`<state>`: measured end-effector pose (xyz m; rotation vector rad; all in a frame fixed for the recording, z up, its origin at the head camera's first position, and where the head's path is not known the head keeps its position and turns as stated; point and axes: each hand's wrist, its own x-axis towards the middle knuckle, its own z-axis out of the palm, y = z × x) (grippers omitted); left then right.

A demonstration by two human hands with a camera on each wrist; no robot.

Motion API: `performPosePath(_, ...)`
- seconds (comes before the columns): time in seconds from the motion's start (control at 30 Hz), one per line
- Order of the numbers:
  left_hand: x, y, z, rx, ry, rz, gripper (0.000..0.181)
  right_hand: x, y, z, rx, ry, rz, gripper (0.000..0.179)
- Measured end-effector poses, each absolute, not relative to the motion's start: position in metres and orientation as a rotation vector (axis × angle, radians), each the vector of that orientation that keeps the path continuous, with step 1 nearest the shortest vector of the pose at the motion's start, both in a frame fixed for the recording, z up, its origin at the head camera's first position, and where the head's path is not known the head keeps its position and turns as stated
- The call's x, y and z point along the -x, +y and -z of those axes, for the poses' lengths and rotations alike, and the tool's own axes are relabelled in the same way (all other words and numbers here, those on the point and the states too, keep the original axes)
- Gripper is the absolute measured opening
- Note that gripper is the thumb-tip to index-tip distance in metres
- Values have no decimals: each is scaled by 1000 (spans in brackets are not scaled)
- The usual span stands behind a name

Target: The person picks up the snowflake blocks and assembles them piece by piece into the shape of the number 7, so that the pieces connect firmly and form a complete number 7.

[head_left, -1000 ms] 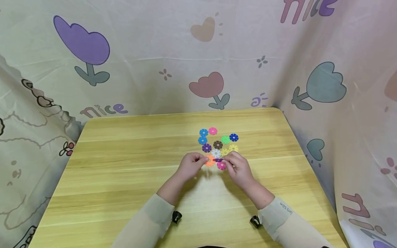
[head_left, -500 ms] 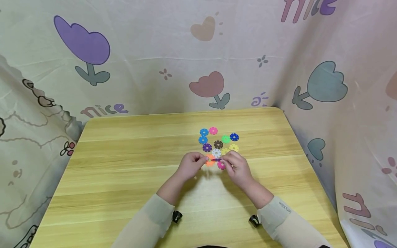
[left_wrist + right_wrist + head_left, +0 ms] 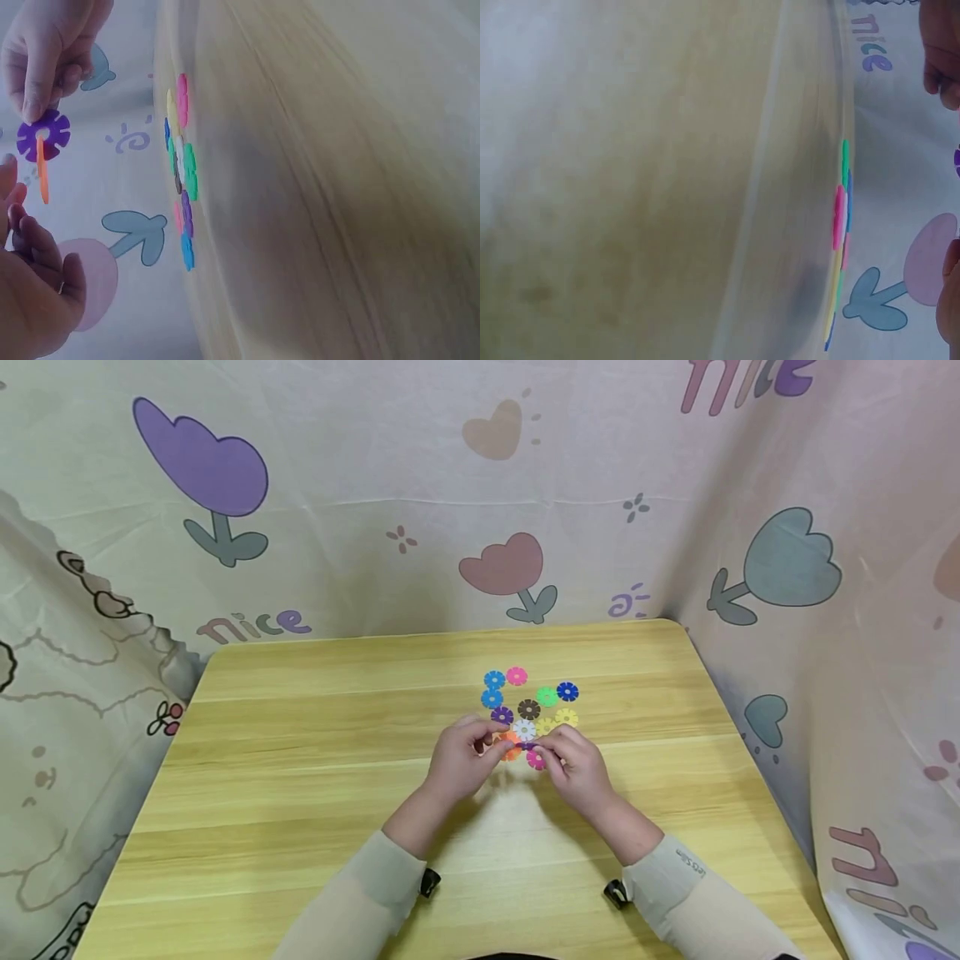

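My right hand (image 3: 577, 768) pinches a purple notched disc (image 3: 58, 136) by its edge between thumb and forefinger. An orange notched disc (image 3: 43, 178) stands edge-on in the purple one's slot, hanging below it in the left wrist view. My left hand (image 3: 459, 760) is right beside the orange disc, its thumb and forefinger spread apart and not gripping it. Both hands are held above the table. In the right wrist view only parts of the hands show, and the purple disc is cut off by the frame's edge.
Several loose notched discs lie on the wooden table (image 3: 315, 760) beyond my hands, among them a brown one (image 3: 528, 709), a white one (image 3: 524, 729), a green one (image 3: 547, 696) and a dark blue one (image 3: 567, 692). A patterned cloth (image 3: 337, 485) hangs behind the table.
The left hand's thumb and forefinger have parted from their pinch on the orange disc, the forefinger lifting away. The right hand keeps its hold on the purple disc, nearly still.
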<state>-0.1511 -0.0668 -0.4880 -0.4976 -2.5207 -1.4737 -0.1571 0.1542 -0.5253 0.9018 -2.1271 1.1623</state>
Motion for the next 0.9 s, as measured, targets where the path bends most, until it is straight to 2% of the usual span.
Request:
performPosePath(0.13, 149, -65, 488, 665, -2496, 1236, 18, 157, 152, 525, -926, -2112, -1174, 9)
performPosePath(0.27, 149, -63, 489, 723, -2478, 1111, 14, 156, 149, 522, -955, -2080, -1198, 8)
performPosePath(0.43, 149, -63, 489, 729, -2470, 1031, 10, 155, 146, 521, -968, -2065, -1219, 17)
performPosePath(0.9, 148, -69, 488, 633, -2596, 1057, 7, 158, 150, 523, -940, -2102, -1214, 18)
